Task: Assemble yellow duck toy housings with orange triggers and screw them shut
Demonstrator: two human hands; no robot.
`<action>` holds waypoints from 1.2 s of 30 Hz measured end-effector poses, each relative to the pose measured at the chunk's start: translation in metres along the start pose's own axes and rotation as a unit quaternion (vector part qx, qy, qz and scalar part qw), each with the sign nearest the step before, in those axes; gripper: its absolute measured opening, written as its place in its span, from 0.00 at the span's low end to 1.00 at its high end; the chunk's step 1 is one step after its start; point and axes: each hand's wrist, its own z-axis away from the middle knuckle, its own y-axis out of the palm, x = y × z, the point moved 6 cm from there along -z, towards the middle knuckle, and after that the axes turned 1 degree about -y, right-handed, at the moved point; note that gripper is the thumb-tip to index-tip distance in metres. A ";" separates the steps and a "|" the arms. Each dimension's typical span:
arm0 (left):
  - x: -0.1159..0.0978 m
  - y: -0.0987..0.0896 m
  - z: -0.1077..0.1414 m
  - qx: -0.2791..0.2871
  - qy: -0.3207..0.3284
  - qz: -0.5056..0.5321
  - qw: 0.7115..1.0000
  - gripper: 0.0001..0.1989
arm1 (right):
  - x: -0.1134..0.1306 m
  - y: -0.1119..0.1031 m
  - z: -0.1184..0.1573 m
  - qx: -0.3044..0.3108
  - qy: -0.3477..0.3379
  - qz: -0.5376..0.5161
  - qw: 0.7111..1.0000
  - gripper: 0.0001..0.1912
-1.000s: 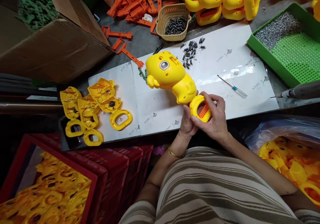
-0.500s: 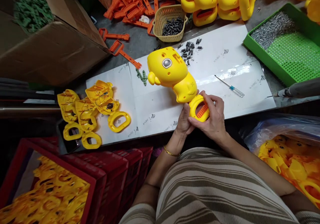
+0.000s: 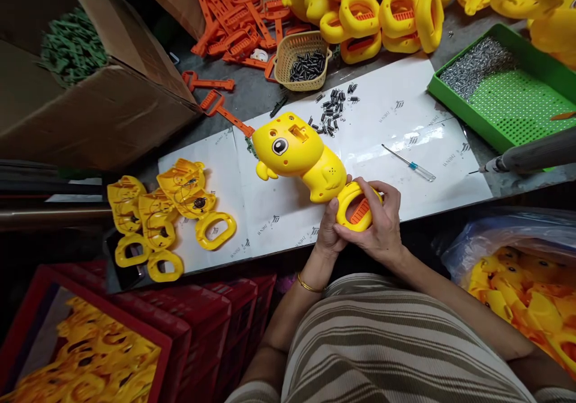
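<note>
A yellow plastic toy with a round eye and a ring-shaped handle is held above the white work surface. My left hand grips the left side of the handle, thumb upward. Around the handle's right side wrap the fingers of my right hand. An orange ribbed piece shows inside the ring. Behind the toy lie several black springs. A screwdriver with a clear handle rests to the right. Small green parts are partly hidden by the toy's head.
Several open yellow shells lie at the left. Farther back are orange parts, a spring basket, yellow toys and a green screw tray. A power tool juts in from the right. Red crates stand below left.
The view has shifted slightly, so the surroundings appear lower. The toy's head has swung a little left and down relative to the table, with both hands still on the handle.
</note>
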 end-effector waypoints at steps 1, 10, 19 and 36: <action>0.000 0.000 0.000 -0.001 0.003 -0.006 1.000 0.31 | 0.000 0.000 0.000 0.001 -0.001 0.001 1.000 0.40; -0.003 0.000 -0.001 0.009 0.019 -0.048 0.999 0.29 | 0.000 0.000 -0.003 0.035 -0.002 0.009 0.999 0.43; -0.008 0.006 0.004 0.041 -0.010 -0.053 0.998 0.26 | -0.001 0.005 0.001 0.019 -0.003 0.022 1.000 0.42; -0.026 0.004 0.008 0.043 -0.051 -0.066 0.996 0.21 | -0.038 -0.015 0.002 0.156 0.256 -0.245 0.922 0.28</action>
